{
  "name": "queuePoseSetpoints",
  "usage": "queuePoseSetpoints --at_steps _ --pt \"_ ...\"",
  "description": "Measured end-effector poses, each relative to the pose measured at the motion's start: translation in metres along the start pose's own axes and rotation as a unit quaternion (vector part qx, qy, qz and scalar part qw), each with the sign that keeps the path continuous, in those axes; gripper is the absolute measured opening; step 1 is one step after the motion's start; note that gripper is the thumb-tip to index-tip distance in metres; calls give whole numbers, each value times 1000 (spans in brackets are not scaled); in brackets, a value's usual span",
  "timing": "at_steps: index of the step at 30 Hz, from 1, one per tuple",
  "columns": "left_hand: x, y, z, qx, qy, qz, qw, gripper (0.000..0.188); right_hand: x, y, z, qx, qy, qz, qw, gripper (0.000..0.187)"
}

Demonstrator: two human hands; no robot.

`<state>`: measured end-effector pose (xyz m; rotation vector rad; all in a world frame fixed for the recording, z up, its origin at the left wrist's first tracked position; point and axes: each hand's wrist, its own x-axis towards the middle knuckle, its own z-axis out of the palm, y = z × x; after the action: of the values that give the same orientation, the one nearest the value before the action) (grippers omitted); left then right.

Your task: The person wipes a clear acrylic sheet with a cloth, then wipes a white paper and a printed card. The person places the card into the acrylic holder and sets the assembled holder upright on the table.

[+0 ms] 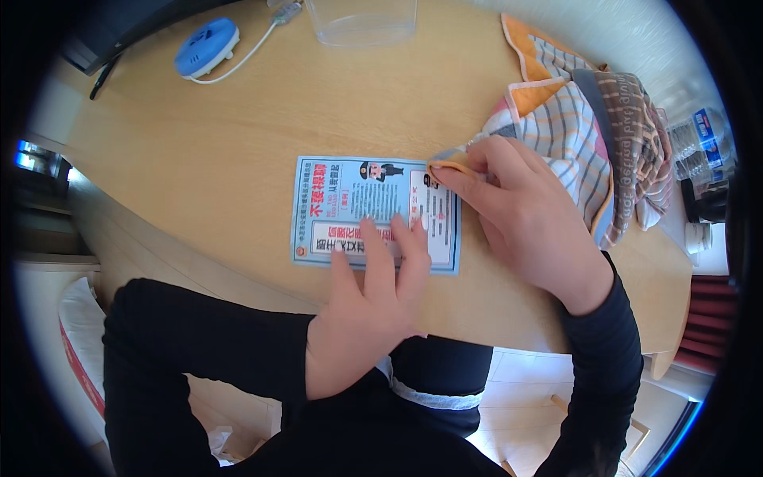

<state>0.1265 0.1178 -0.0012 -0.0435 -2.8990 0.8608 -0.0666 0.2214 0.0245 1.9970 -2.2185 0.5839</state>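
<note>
Card (367, 195): flat on table (199, 135), beneath my left hand (362, 314).
Left fingers: spread, gripping nothing.
Right hand (532, 211): pinching plaid cloth (548, 123) at card's upper right corner.
Cloth-to-card: apparently the step; next calls for firm pinch, steady card.

Light wooden table (199, 151); on it, a card (373, 191); checked cloth (556, 123) (bunched up); blue corded device (208, 48); clear container (363, 24).

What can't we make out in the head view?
All in the head view:
- Card: part of its lower half is under the left hand; its upper right corner is behind the cloth and right hand.
- Right hand: some fingers hidden by the hand itself.
- Clear box: upper part cut off by the top edge.
- Dark panel: cut off by the fisheye rim.
</note>
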Motion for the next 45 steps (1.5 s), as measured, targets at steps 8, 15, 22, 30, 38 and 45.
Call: queuePoseSetpoints --at_steps 8,15,22,30,38,45 --pt "-5 -2 15 -91 98 20 991 35 0 -9 3 -50 -43 57 996 42" --pt "-16 -24 22 -86 128 115 981 44 3 -10 11 -42 -54 34 997 48" --pt "-4 -47 20 -98 171 212 957 39 8 -21 -7 34 -67 -23 997 44" --pt "0 -47 30 37 196 284 938 53 14 3 3 52 -81 -21 995 42" --pt "-8 -21 30 -114 192 129 966 53 22 -3 9 -15 -46 -3 999 46" --pt "-10 -10 33 -103 200 100 969 54 18 2 8 14 -41 -26 999 42"
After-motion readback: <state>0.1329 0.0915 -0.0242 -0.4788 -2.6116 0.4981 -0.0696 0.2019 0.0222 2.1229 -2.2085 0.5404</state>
